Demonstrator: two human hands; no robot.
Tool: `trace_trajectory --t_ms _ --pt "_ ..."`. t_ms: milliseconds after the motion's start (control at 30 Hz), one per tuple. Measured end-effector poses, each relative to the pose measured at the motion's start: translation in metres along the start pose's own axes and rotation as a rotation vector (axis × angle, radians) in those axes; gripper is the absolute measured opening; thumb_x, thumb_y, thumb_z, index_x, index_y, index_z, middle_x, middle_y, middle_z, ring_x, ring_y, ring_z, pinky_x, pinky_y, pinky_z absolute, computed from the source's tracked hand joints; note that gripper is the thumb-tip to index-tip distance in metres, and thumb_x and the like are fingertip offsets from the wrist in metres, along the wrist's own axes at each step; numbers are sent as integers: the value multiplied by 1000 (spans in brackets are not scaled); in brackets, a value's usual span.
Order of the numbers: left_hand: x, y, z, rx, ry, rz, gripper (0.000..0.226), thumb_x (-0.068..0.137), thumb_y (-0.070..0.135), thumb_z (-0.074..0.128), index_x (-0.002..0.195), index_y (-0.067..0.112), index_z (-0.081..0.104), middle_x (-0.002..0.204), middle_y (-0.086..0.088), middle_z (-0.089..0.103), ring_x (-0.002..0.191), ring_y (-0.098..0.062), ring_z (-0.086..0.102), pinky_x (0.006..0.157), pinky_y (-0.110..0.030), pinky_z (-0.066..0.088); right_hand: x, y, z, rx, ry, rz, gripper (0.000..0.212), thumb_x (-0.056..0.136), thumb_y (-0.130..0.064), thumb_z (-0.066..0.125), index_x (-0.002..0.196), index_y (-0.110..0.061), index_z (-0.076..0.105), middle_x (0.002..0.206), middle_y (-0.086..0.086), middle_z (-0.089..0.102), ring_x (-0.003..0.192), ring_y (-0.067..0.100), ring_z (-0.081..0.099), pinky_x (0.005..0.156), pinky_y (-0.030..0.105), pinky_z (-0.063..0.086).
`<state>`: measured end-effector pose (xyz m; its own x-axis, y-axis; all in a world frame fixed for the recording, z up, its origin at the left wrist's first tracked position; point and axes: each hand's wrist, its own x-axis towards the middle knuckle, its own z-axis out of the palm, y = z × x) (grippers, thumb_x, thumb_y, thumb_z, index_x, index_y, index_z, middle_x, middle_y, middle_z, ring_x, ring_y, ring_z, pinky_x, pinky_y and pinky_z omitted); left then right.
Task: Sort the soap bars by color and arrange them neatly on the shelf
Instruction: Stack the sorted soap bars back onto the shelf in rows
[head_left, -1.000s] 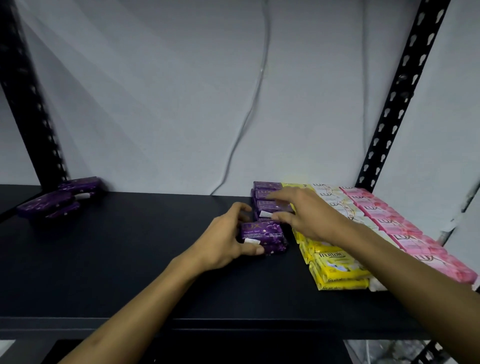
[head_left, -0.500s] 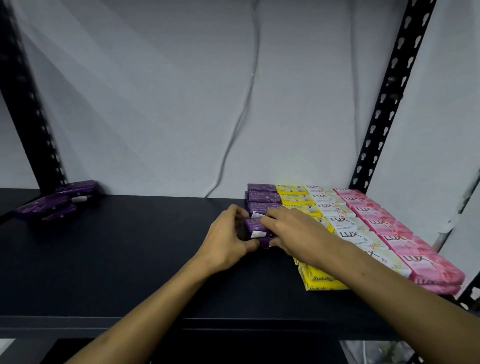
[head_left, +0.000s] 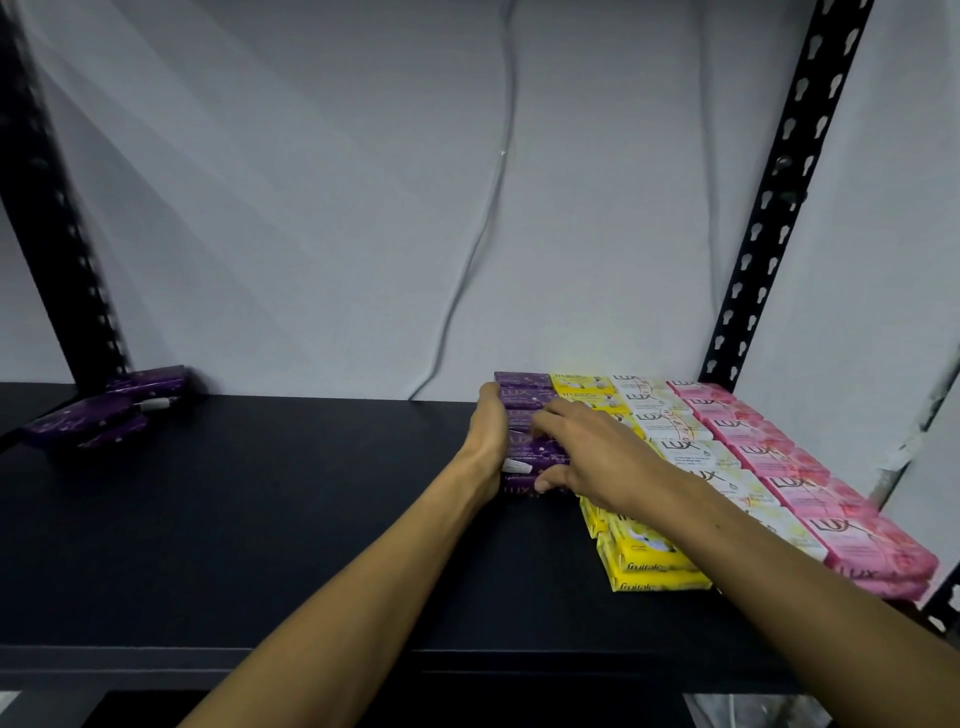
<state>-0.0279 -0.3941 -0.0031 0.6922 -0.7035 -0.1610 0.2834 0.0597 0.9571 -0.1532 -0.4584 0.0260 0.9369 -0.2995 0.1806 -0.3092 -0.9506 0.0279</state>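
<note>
On the right of the black shelf (head_left: 270, 519) soap bars lie in colour rows: purple (head_left: 522, 382), yellow (head_left: 652, 564), white (head_left: 675, 428) and pink (head_left: 857, 540). My left hand (head_left: 491, 441) presses flat along the left side of the purple row, fingers straight. Over the front purple bars lies my right hand (head_left: 582, 457), its fingers spread on top and its thumb against the front end of the nearest bar. A loose heap of purple bars (head_left: 111, 408) lies at the far left by the upright.
Black perforated uprights stand at the left (head_left: 57, 218) and right (head_left: 779, 192) of the shelf. A grey cable (head_left: 483, 223) hangs down the white wall behind. A broad bare stretch of shelf separates the heap from the rows.
The front purple bar has been pushed back into line with its row. My left hand slid forward along the row's side and straightened. My right hand came down over the front bars.
</note>
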Motion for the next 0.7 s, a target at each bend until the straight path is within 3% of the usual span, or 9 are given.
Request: trace_trajectory --t_ms 100,233,300,400,500,567,633,700 --pt "6 -4 2 31 -26 1 55 100 42 25 98 13 71 83 -11 73 63 -25 69 55 -29 53 -1 3 1 151 -29 48 70 82 -37 78 141 -24 43 138 -4 49 126 19 46 97 34 43" --pt "8 -3 0 77 -77 -7 55 102 40 24 102 12 71 88 -11 73 66 -23 69 54 -26 52 5 4 -1 174 -170 44 83 90 -36 70 157 -19 22 161 0 27 147 23 27 116 36 28" --pt "9 -3 -2 93 -104 -13 54 101 38 24 101 12 72 87 -9 74 68 -21 69 55 -25 52 8 2 -1 147 -207 36 84 94 -35 65 158 -15 14 165 1 13 152 21 13 120 35 19" --pt "6 1 -7 110 -124 -16 54 100 38 25 104 11 72 93 -11 74 74 -24 70 62 -28 55 8 1 -1 134 -229 32 85 95 -36 64 158 -13 12 166 3 9 152 20 9 121 35 16" --pt "-3 8 -18 136 -186 -6 50 101 38 24 107 16 69 111 -7 71 88 -20 68 79 -30 53 9 -2 -4 138 -224 40 83 90 -45 67 154 -12 26 161 4 26 147 24 27 118 36 27" --pt "-11 15 -36 207 -147 30 41 105 42 24 129 28 54 132 9 53 113 -12 58 96 -26 38 14 -8 -5 152 -174 45 76 87 -51 69 147 -16 38 153 2 40 138 23 39 111 37 36" --pt "-13 22 -66 325 -65 79 53 104 47 31 150 23 39 151 7 41 135 -13 43 107 -28 28 24 -19 -3 173 -103 21 68 84 -56 68 139 -21 46 142 0 52 130 24 49 103 39 43" --pt "-16 30 -105 494 2 186 47 104 40 41 144 17 49 148 2 48 126 -12 48 103 -28 34 39 -38 -1 182 -56 -34 65 85 -60 65 136 -24 50 136 -2 58 126 24 53 101 41 45"
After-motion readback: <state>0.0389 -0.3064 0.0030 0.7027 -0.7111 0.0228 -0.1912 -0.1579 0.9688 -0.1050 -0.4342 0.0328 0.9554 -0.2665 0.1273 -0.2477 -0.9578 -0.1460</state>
